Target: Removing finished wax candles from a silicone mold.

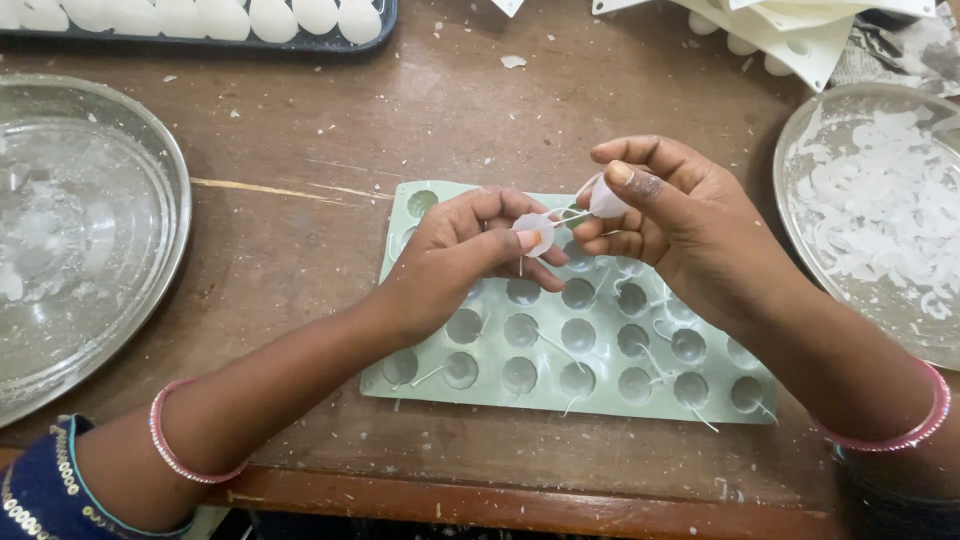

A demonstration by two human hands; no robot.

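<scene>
Wooden table (300, 150), brown, scuffed, flecked with white wax crumbs; its front edge runs along the bottom of the view.

Two round steel plates. Left steel plate (150, 160) sits at the table's left side, coated with a thin film of pale wax. Right steel plate (800, 130) sits at the right edge, heaped with white wax shavings.

Pale green mould tray (440, 385) lies flat at centre, between the two plates. Rows of round cups, most holding set wax with thin white wicks (548, 345) sticking out at angles. The cup at the tray's top left corner looks bare.

Dark tray (385, 25) at the top left edge, carrying a row of white egg-shaped wax pieces (315, 14). Stack of white moulds (800, 40) at top right, partly out of view.

Both forearms come in from the bottom, each with a pink bangle at the wrist; a dark blue embroidered sleeve shows at the lower left.

Left hand (465, 250) hovers over the mould tray's upper rows, thumb and fingers pinching a small white wax piece (533, 232) with an orange spot on it. Right hand (680, 225), just beside it, pinches a second small white wax piece (606, 200) between thumb and forefinger. A wick runs between the two pieces. Both pieces are held above the tray, not in any cup.
</scene>
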